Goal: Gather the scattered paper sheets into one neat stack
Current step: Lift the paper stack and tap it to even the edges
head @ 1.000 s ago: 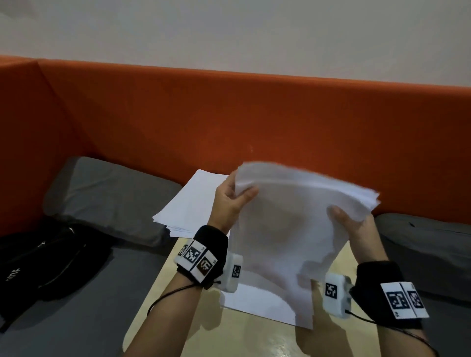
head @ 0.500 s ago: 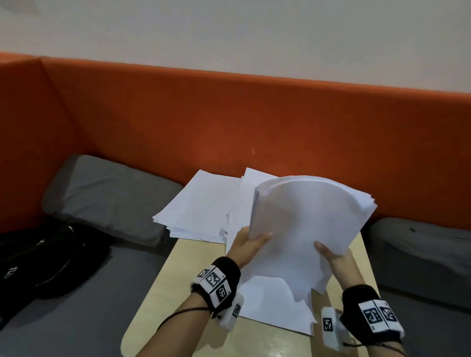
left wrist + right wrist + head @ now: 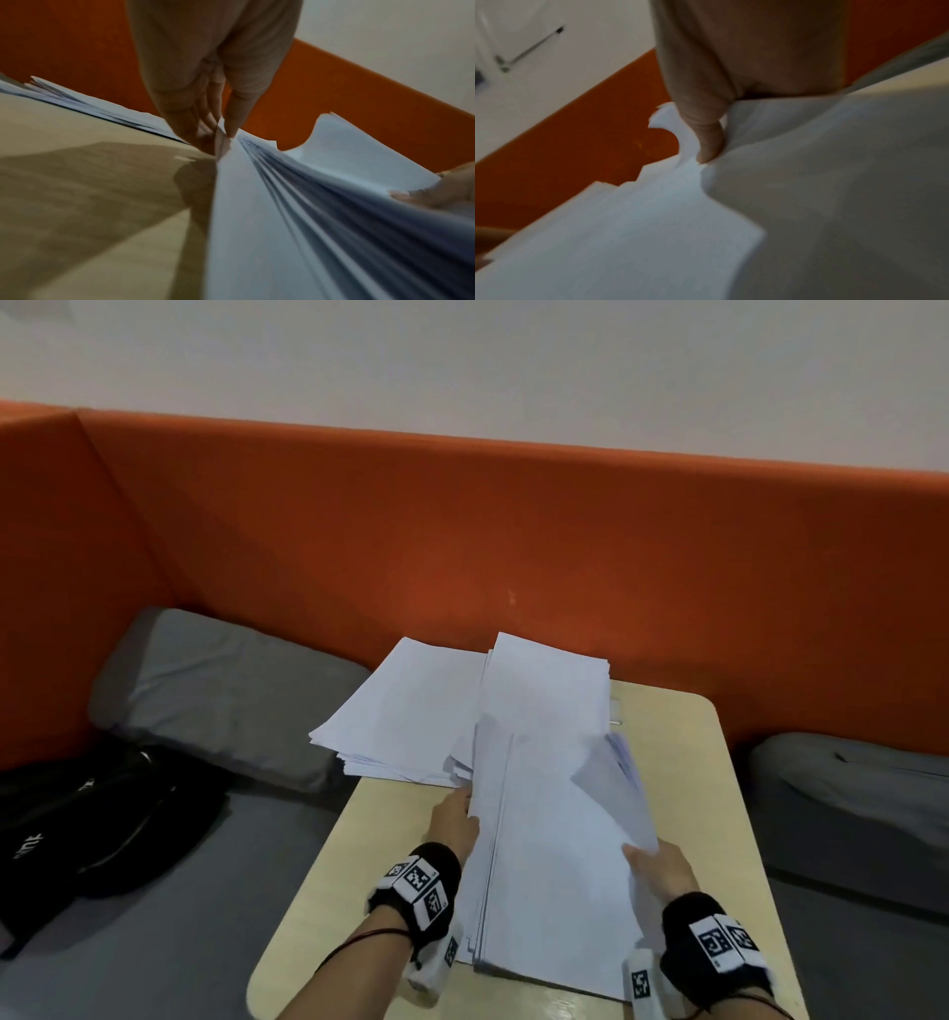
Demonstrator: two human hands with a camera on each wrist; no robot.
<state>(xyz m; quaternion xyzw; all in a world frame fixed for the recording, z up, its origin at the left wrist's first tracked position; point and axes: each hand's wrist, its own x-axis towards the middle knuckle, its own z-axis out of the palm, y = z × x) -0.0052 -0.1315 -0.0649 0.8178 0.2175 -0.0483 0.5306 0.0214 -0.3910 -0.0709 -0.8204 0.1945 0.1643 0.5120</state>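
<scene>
A: Orange padded backrest (image 3: 513,531) is noted behind a pale wooden tabletop (image 3: 328,891); grey cushions (image 3: 215,690) are seen to either side, and a black bag (image 3: 77,824) lies on the seat at far left.

B: Paper position?

A: One bundle of white sheets (image 3: 554,865) is recorded lying along the tabletop, its right edge lifted and fanned. A second pile (image 3: 405,711) rests at the far left corner, overhanging the edge; a third group (image 3: 549,680) lies just beside it, partly under the bundle.

B: Hands?

A: Left hand (image 3: 454,824) is placed at the bundle's left edge, with sheets pinched between thumb and fingers (image 3: 232,113) in the left wrist view. Right hand (image 3: 662,870) is closed on the raised right edge, thumb on top; its other fingers are hidden under the paper.
</scene>
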